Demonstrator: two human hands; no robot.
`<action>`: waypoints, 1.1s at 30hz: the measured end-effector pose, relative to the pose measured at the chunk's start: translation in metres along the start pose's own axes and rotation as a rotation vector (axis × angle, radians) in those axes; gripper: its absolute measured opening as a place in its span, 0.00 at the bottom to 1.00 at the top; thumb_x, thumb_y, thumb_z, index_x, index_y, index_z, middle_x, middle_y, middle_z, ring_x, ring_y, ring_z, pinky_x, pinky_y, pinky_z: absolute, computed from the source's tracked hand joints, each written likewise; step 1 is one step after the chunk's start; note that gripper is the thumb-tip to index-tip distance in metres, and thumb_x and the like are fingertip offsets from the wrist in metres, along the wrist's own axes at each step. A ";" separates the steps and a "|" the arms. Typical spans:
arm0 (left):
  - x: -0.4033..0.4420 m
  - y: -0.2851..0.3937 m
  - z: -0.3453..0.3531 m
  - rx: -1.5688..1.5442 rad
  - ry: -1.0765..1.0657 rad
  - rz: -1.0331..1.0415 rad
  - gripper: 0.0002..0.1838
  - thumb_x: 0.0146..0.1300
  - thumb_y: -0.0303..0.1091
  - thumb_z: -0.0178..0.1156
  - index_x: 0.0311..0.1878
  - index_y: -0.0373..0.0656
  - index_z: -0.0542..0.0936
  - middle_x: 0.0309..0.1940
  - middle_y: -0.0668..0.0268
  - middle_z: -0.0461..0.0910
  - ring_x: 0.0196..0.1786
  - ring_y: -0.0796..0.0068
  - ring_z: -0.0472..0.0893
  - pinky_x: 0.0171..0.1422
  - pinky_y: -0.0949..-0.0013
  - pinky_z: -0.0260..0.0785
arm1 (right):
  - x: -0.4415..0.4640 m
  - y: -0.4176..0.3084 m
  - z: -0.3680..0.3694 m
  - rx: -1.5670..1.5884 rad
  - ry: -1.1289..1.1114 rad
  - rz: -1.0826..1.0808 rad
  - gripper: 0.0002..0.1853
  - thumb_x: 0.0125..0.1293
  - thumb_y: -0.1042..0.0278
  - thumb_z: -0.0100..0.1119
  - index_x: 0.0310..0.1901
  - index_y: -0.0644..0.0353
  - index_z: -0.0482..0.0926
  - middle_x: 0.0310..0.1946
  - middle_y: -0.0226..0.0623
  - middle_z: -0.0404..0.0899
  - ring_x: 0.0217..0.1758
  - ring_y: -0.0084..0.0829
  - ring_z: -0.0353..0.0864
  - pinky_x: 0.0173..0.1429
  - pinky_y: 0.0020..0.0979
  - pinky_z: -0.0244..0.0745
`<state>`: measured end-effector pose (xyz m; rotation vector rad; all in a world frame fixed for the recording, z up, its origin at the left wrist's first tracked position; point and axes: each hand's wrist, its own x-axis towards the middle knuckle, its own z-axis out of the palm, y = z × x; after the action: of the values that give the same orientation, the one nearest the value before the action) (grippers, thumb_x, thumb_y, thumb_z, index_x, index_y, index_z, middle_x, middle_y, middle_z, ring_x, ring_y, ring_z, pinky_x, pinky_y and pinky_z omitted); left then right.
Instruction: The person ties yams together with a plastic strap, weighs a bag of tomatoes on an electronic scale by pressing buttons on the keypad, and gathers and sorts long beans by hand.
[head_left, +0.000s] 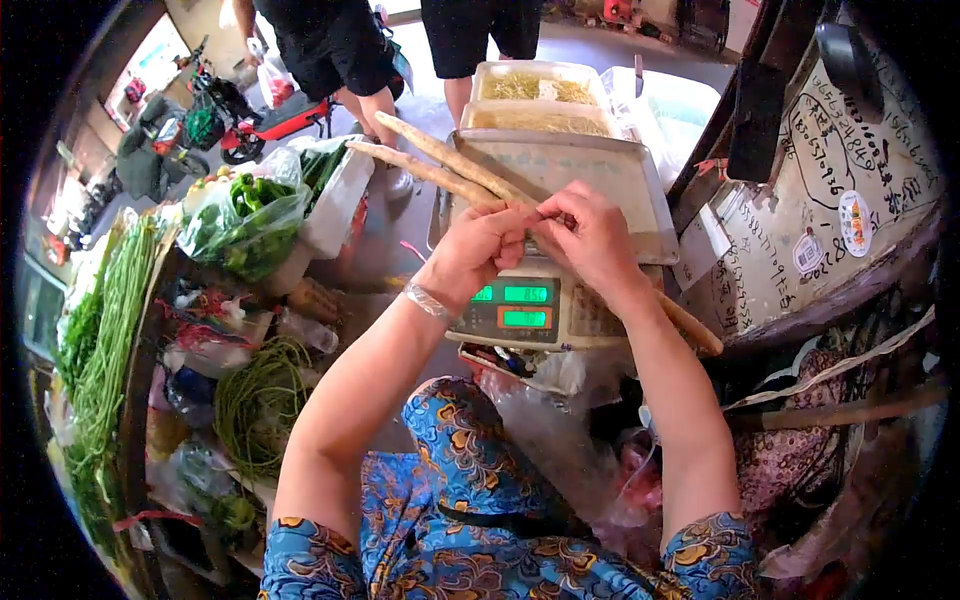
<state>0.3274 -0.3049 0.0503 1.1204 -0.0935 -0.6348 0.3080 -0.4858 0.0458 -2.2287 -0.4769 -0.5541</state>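
Two hands met mid-frame at the long roots (450, 159): left hand (480, 248), right hand (592, 236), fingers curled in, couldn't tell on what. Roots slanted upper centre to right of centre above the scale (592, 322); looked stiff, probably brittle, best held mid-length. Middle stretch hidden.

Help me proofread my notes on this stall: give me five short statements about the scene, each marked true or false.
1. The left hand is gripping long roots. True.
2. The right hand is held far from the left. False: the two are close together.
3. The display on the scale is dark. False: it is lit.
4. A bag of green vegetables is left of the scale. True.
5. The bracelet is on the right wrist. False: the left.
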 end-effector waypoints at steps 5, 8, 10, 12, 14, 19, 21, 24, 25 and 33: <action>-0.004 -0.001 0.002 0.140 0.070 0.142 0.04 0.68 0.31 0.58 0.35 0.44 0.77 0.20 0.77 0.68 0.21 0.85 0.66 0.23 0.79 0.55 | 0.003 -0.008 -0.012 -0.180 -0.032 -0.138 0.04 0.58 0.69 0.62 0.31 0.58 0.78 0.30 0.42 0.79 0.37 0.48 0.79 0.44 0.45 0.73; 0.000 -0.010 -0.004 0.530 0.130 0.358 0.04 0.66 0.30 0.59 0.35 0.41 0.78 0.21 0.74 0.72 0.22 0.83 0.68 0.25 0.77 0.59 | 0.005 -0.010 -0.015 0.071 -0.058 -0.049 0.05 0.59 0.68 0.58 0.30 0.59 0.76 0.28 0.45 0.78 0.34 0.50 0.79 0.40 0.48 0.72; 0.000 -0.012 -0.004 0.762 0.164 0.511 0.05 0.65 0.29 0.60 0.34 0.39 0.79 0.21 0.72 0.75 0.22 0.81 0.69 0.26 0.76 0.61 | 0.009 -0.004 -0.020 -0.064 -0.102 -0.030 0.06 0.59 0.67 0.56 0.29 0.61 0.75 0.28 0.47 0.77 0.33 0.52 0.78 0.38 0.50 0.71; -0.006 -0.015 -0.001 1.033 0.336 0.645 0.05 0.63 0.26 0.61 0.33 0.35 0.78 0.20 0.63 0.76 0.23 0.79 0.72 0.29 0.72 0.65 | 0.014 0.011 -0.015 -0.120 -0.094 0.022 0.07 0.59 0.66 0.56 0.29 0.61 0.75 0.27 0.48 0.77 0.33 0.52 0.78 0.38 0.51 0.71; -0.009 -0.019 0.002 1.062 0.329 0.653 0.05 0.62 0.26 0.61 0.33 0.34 0.77 0.20 0.59 0.75 0.23 0.77 0.72 0.30 0.70 0.66 | 0.016 0.017 -0.012 -0.177 -0.065 0.068 0.08 0.58 0.65 0.55 0.29 0.61 0.74 0.27 0.48 0.77 0.33 0.53 0.78 0.38 0.51 0.70; -0.017 -0.020 -0.001 1.132 0.266 0.643 0.04 0.60 0.25 0.61 0.33 0.34 0.77 0.21 0.52 0.76 0.23 0.66 0.75 0.31 0.65 0.68 | 0.014 0.016 -0.009 -0.229 -0.073 0.048 0.09 0.59 0.64 0.55 0.29 0.61 0.74 0.27 0.49 0.77 0.33 0.54 0.77 0.37 0.50 0.70; -0.011 -0.024 -0.002 1.267 0.308 0.756 0.03 0.60 0.24 0.61 0.34 0.36 0.77 0.23 0.50 0.77 0.25 0.55 0.77 0.33 0.61 0.69 | 0.017 0.017 -0.010 -0.217 -0.102 0.113 0.09 0.59 0.64 0.54 0.30 0.61 0.74 0.27 0.49 0.77 0.33 0.54 0.77 0.37 0.50 0.70; -0.017 -0.018 -0.002 1.270 0.281 0.696 0.02 0.60 0.24 0.60 0.35 0.35 0.78 0.25 0.48 0.77 0.29 0.49 0.78 0.35 0.59 0.70 | 0.015 0.011 -0.015 -0.182 -0.112 0.149 0.08 0.59 0.65 0.54 0.30 0.61 0.74 0.27 0.48 0.77 0.33 0.53 0.78 0.37 0.49 0.70; -0.019 -0.014 0.000 1.226 0.271 0.752 0.03 0.60 0.24 0.61 0.34 0.35 0.78 0.28 0.53 0.79 0.28 0.55 0.79 0.34 0.62 0.70 | 0.012 0.010 -0.016 -0.169 -0.087 0.112 0.07 0.59 0.66 0.55 0.30 0.61 0.74 0.27 0.48 0.77 0.33 0.53 0.78 0.37 0.49 0.71; -0.007 0.002 0.009 0.295 0.011 0.281 0.08 0.68 0.32 0.59 0.34 0.39 0.80 0.30 0.72 0.80 0.22 0.83 0.74 0.27 0.77 0.65 | 0.009 0.009 -0.027 -0.192 -0.111 0.078 0.06 0.57 0.69 0.59 0.30 0.61 0.74 0.29 0.48 0.78 0.36 0.53 0.78 0.39 0.49 0.71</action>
<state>0.3191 -0.3086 0.0575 1.3647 -0.3375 -0.3695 0.3137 -0.5105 0.0621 -2.4603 -0.4057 -0.4531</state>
